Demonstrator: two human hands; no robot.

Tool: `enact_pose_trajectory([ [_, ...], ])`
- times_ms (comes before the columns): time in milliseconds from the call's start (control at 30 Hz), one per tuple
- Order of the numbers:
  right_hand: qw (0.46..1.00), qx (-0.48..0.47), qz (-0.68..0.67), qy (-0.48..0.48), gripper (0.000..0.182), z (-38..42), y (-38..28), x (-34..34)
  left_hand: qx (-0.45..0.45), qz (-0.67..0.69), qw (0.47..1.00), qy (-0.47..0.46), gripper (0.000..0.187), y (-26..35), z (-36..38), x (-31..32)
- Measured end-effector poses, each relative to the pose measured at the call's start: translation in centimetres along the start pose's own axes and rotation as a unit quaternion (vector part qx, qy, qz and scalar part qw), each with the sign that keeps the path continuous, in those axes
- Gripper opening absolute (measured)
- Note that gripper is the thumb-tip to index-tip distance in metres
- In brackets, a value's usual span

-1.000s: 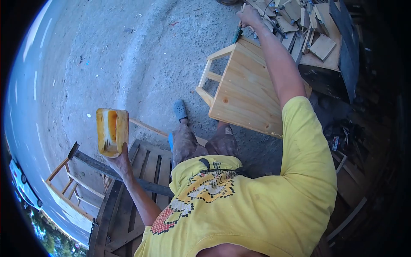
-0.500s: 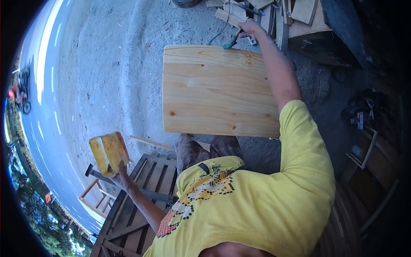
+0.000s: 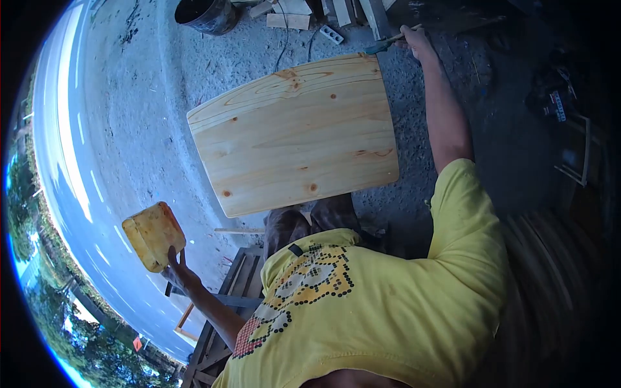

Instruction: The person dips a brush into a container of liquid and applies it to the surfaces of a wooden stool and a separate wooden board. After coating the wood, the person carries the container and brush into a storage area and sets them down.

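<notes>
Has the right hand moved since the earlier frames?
Yes, rightward: against the dark bucket on the ground, the right hand is clearly farther away, its brush now at the board's far right corner.

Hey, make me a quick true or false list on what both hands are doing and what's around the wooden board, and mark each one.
1. The left hand holds a yellow container. True.
2. The right hand holds nothing. False: it holds a brush.
3. The wooden board shows several knots. True.
4. A dark bucket sits on top of the board. False: it is beyond the board's far edge.
</notes>
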State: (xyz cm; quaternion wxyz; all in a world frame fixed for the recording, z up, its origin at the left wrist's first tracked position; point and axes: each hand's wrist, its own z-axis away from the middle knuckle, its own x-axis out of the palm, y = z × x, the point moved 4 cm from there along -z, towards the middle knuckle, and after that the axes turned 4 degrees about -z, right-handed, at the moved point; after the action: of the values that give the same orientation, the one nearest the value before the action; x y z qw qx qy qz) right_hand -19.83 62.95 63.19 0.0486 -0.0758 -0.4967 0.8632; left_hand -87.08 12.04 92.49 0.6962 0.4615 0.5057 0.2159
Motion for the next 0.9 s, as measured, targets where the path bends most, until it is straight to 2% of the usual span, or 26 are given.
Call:
enact_pose_trajectory([
  [33,1.000,0.005,-0.003,0.006,0.032,1.1,1.6,-0.7,0.012,-0.001,1.000,-0.009,0.077,0.8,0.1,0.5],
  [100,0.975,0.037,-0.179,0.126,0.034,3.2,5.3,-1.5,0.019,-0.010,1.000,-0.012,0.077,2.0,0.0,1.4],
  [133,0.974,0.045,-0.178,0.129,0.034,5.1,6.5,-1.2,0.017,-0.018,1.000,-0.015,0.077,2.7,0.2,1.8],
  [200,0.898,0.057,-0.378,0.216,0.031,9.8,9.4,-1.9,0.044,-0.007,0.998,-0.042,0.076,3.8,1.3,2.1],
  [233,0.867,0.083,-0.432,0.235,0.039,11.2,10.5,-2.0,0.041,-0.007,0.998,-0.052,0.073,4.0,0.8,2.3],
  [367,0.859,0.104,-0.418,0.278,0.038,17.9,13.5,-3.6,0.045,0.010,0.995,-0.083,0.071,3.1,-1.1,2.1],
  [433,0.872,0.139,-0.385,0.270,0.034,22.0,15.1,-5.9,0.066,0.023,0.992,-0.102,0.066,3.1,-0.4,1.5],
  [567,0.880,0.168,-0.340,0.286,0.034,29.2,19.0,-9.3,0.065,0.023,0.990,-0.125,0.068,1.7,-3.1,1.3],
  [600,0.874,0.185,-0.337,0.297,0.033,31.3,19.9,-10.0,0.061,0.024,0.990,-0.126,0.068,-0.5,-5.1,0.4],
  [667,0.881,0.181,-0.310,0.308,0.030,35.9,21.9,-11.3,0.151,0.016,0.966,-0.211,0.068,-5.8,-9.1,-2.9],
  [700,0.861,0.202,-0.330,0.331,0.029,37.7,22.3,-11.6,0.044,0.063,0.987,-0.143,0.068,-1.6,-5.9,-0.6],
  [767,0.890,0.184,-0.265,0.321,0.025,38.8,25.2,-14.5,0.045,0.066,0.989,-0.124,0.077,-2.0,-6.6,-1.1],
  [800,0.906,0.169,-0.175,0.347,0.023,39.0,25.8,-16.6,0.024,0.074,0.991,-0.109,0.079,-2.9,-7.4,-1.9],
  [833,0.924,0.161,-0.037,0.345,0.024,38.6,26.3,-19.2,0.028,0.092,0.989,-0.112,0.079,-4.0,-8.4,-2.8],
  [867,0.891,0.162,0.156,0.395,0.026,40.8,18.8,-15.3,0.034,0.105,0.986,-0.122,0.080,-5.2,-9.5,-3.7],
  [900,0.843,0.088,0.386,0.366,0.025,41.4,15.6,-14.4,0.036,0.104,0.987,-0.114,0.082,-5.8,-9.7,-4.8],
])
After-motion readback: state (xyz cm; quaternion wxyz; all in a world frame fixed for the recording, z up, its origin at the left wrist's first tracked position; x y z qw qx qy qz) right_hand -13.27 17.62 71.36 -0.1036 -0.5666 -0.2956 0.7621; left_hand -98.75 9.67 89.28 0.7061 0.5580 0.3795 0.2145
